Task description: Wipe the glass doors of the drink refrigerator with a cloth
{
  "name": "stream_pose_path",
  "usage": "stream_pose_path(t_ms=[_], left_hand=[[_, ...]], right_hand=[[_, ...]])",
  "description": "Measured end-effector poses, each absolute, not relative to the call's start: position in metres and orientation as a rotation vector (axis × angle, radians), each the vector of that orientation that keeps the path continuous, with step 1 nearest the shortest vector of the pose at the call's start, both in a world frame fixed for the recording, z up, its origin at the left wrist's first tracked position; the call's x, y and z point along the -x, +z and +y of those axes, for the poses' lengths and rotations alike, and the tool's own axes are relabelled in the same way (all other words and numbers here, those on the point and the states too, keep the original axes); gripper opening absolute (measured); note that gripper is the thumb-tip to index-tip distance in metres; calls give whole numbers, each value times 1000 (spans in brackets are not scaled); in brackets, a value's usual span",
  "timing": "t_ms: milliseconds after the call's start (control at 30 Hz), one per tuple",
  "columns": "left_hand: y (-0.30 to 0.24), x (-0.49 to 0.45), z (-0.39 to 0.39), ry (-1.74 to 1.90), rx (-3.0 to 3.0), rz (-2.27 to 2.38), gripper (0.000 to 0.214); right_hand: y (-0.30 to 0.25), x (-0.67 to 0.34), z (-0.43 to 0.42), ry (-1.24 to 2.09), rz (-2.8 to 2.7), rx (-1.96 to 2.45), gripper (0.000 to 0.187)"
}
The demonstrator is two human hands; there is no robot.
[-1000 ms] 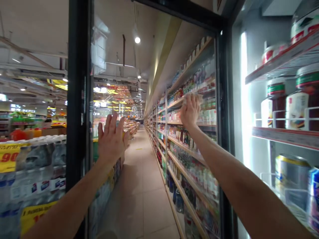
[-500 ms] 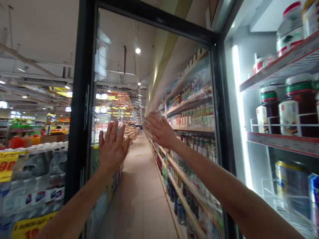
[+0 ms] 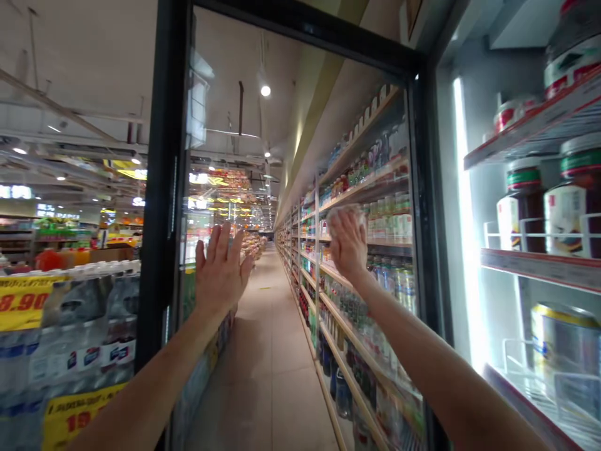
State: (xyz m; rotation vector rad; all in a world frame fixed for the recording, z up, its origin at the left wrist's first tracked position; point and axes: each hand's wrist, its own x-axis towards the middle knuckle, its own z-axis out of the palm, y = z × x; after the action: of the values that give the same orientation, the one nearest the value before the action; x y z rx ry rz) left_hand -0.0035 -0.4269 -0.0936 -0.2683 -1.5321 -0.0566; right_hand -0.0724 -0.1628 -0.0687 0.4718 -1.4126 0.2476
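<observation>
An open glass cooler door (image 3: pixel 164 156) with a black frame stands in front of me. Against its glass my left hand (image 3: pixel 220 269) lies flat, fingers spread and nothing in it, near the left side of the frame. My right hand (image 3: pixel 350 250) presses a pale, crumpled cloth (image 3: pixel 335 217) to the pane, right of the middle. The hand covers most of the cloth, and its edges are slightly blurred. Through the glass I see a floor aisle and shelves of bottles.
On the right, the lit cooler holds dark bottles (image 3: pixel 519 210) and a large can (image 3: pixel 563 347) on wire-fronted shelves. Stacked water packs (image 3: pixel 89 357) with yellow price signs (image 3: pixel 28 302) stand on the left. A tiled aisle (image 3: pixel 253 376) shows beyond the door.
My right hand has moved to the right across the glass with the cloth, and its fingers now point more upward. My left hand stays flat on the pane. The view has shifted slightly.
</observation>
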Motion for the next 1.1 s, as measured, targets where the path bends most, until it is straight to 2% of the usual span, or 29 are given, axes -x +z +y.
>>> stream_pose_path(t_ms=[100,200,267,467,667,833,900,1000,1100], left_hand=[[-91,3,-427,-73,270,-1537,53],[-91,1,-426,-62,279,-1539,53],[-98,0,-424,-42,265,-1532,53],[-142,-1,-412,62,267,-1547,64],[-147,-1,-413,81,261,-1520,67],[-146,0,-413,103,257,-1502,66],[-146,0,-413,114,245,-1500,66],[-146,0,-413,129,239,-1497,67],[-146,1,-413,125,243,-1487,67]], right_hand=[[-75,70,-172,411,-1341,-254,50],[-85,65,-182,115,-1434,-556,48],[-88,65,-175,31,-1458,-632,47],[-88,76,-132,462,-1333,-184,50],[-118,62,-152,70,-1456,-707,47],[-110,73,-141,464,-1335,-180,49],[-114,72,-148,394,-1342,-279,48],[-126,68,-156,85,-1406,-685,46],[-130,70,-146,239,-1385,-474,45]])
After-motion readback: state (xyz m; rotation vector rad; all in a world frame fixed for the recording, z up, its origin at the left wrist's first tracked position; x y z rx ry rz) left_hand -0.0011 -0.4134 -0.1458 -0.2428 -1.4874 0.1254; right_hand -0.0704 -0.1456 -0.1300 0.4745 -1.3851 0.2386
